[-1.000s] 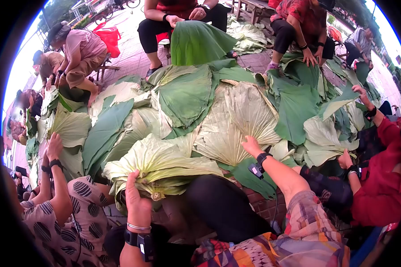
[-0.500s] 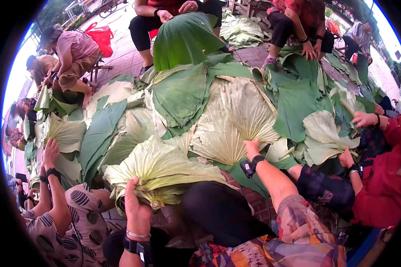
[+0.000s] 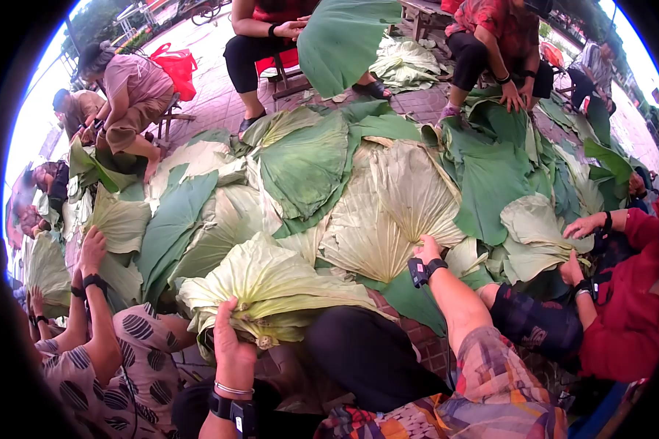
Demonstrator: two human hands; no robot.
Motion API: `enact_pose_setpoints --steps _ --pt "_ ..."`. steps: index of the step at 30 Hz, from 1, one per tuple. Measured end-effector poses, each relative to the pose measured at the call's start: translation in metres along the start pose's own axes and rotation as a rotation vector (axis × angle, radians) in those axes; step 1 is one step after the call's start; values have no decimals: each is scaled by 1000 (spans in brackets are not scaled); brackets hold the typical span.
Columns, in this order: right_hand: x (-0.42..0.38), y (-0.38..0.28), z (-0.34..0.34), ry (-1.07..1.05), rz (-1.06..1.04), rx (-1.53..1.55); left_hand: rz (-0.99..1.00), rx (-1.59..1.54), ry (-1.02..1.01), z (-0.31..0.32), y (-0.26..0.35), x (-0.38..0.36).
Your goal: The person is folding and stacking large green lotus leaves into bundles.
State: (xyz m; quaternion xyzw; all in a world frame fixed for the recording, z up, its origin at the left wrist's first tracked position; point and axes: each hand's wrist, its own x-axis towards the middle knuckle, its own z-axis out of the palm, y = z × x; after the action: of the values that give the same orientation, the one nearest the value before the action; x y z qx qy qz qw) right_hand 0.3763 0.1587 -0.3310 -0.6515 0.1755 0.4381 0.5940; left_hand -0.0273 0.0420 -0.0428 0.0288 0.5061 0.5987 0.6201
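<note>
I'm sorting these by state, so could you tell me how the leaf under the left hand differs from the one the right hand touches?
The folded leaf lies bunched on the lap, gripped by the left hand. The flat leaf lies spread like a fan on the pile, with the right hand at its edge. Both are pale and ribbed.

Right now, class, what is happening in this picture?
People sit around a big heap of large leaves on brick paving. The camera wearer's left hand grips a folded bundle of pale leaves on the lap; the right hand reaches out onto a pale leaf in the heap. Others nearby handle leaves too.
</note>
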Motion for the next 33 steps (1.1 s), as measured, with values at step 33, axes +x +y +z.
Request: enact_pose_setpoints --steps 33 --pt "-128 -197 48 -245 -1694 -1228 -12 -58 -3 -5 -9 17"
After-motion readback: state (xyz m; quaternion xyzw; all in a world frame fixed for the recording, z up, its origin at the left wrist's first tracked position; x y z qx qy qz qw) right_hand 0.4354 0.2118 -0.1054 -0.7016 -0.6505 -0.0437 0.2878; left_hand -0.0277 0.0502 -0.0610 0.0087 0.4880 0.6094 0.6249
